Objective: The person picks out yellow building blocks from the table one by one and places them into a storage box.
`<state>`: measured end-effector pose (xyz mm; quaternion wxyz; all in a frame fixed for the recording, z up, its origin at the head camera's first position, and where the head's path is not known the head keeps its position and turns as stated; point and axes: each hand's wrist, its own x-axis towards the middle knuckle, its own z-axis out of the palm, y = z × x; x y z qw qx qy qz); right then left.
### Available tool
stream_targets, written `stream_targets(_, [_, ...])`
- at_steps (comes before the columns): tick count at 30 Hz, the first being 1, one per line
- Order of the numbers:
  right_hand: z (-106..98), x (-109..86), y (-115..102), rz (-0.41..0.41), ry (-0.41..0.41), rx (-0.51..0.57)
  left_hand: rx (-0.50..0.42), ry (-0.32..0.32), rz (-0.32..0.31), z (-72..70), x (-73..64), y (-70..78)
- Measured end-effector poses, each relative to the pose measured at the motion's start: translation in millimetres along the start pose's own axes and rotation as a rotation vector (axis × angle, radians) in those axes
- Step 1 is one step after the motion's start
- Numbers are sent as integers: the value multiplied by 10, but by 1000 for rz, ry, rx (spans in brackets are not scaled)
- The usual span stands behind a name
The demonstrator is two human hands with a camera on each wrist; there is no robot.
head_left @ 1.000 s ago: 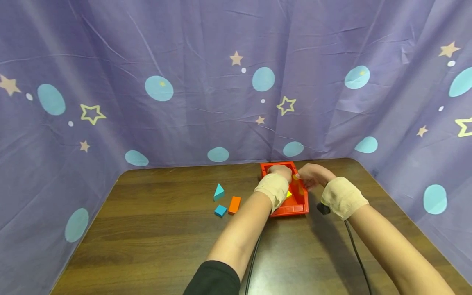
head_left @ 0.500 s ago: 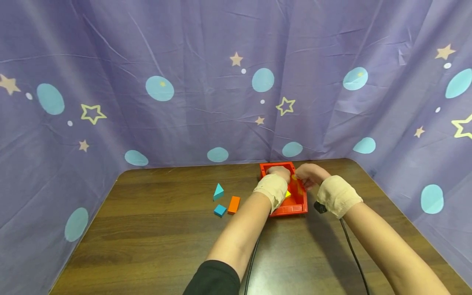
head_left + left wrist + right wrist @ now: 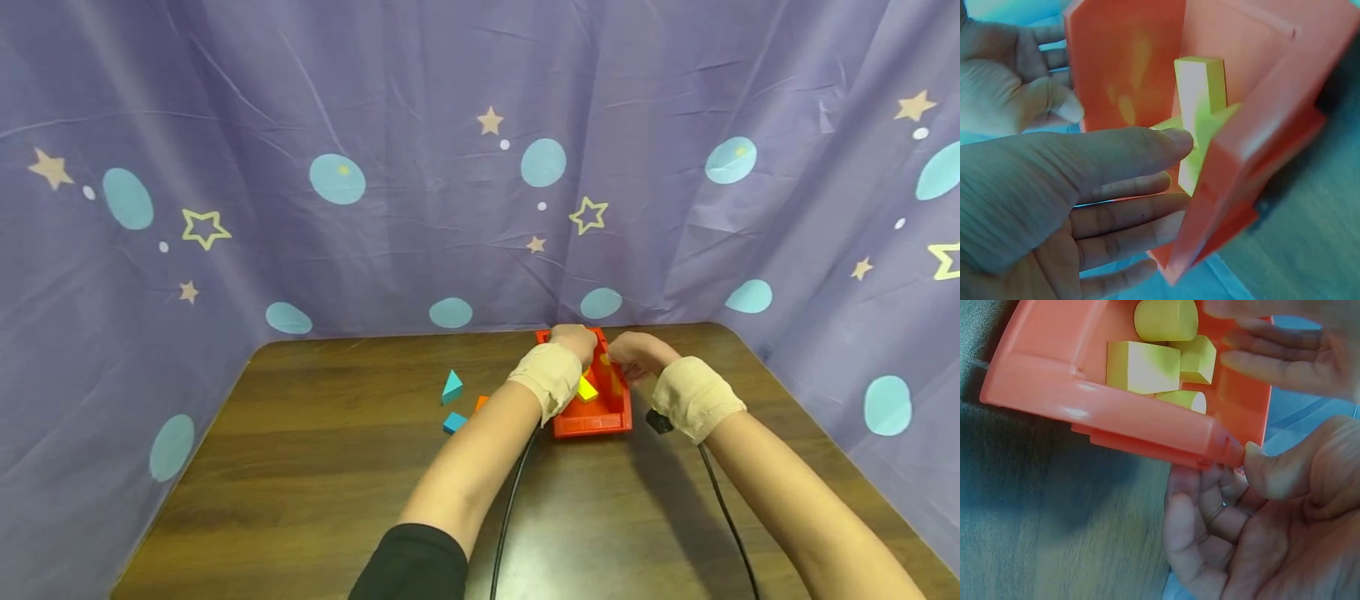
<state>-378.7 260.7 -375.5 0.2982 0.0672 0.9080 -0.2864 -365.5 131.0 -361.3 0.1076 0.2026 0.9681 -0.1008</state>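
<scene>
A red plastic bin (image 3: 592,425) stands at the table's back right. My left hand (image 3: 574,342) is over its inside. Fairly straight fingers and thumb (image 3: 1141,153) lie close to the yellow pieces in the left wrist view; contact is hard to judge. My right hand (image 3: 1254,525) grips the bin's rim, its thumb on the edge and fingers curled beneath. Inside the bin lie several yellow pieces: a cylinder (image 3: 1166,319), a rectangular block (image 3: 1144,365), a smaller block (image 3: 1197,359) and a partly hidden round piece (image 3: 1186,400).
Left of the bin lie a light blue triangular block (image 3: 452,387), a blue block (image 3: 454,422) and an orange block (image 3: 481,402) partly behind my left forearm. Black cables (image 3: 510,500) trail from both wrists. A purple curtain (image 3: 405,267) borders the table.
My left hand has risen slightly toward the back of the bin, uncovering more yellow. The left forearm has swung left, covering part of the orange block. The right hand stays at the rim.
</scene>
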Motion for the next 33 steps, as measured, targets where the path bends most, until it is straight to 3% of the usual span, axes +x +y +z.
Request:
stream_targets(9, [-39,-12,21,3,-6,-6,-7,83,67,-102,-81,-113])
stream_targets(18, [-41,8,61,3,23,-22,-17,92,92,-149,-90,-114])
stream_targets(23, [-24,18,66,17,40,-21,10,158,139,-245,-174,-158])
stream_targets(33, [-32,8,76,-21,107,34,66,236,171,-471,-281,-445])
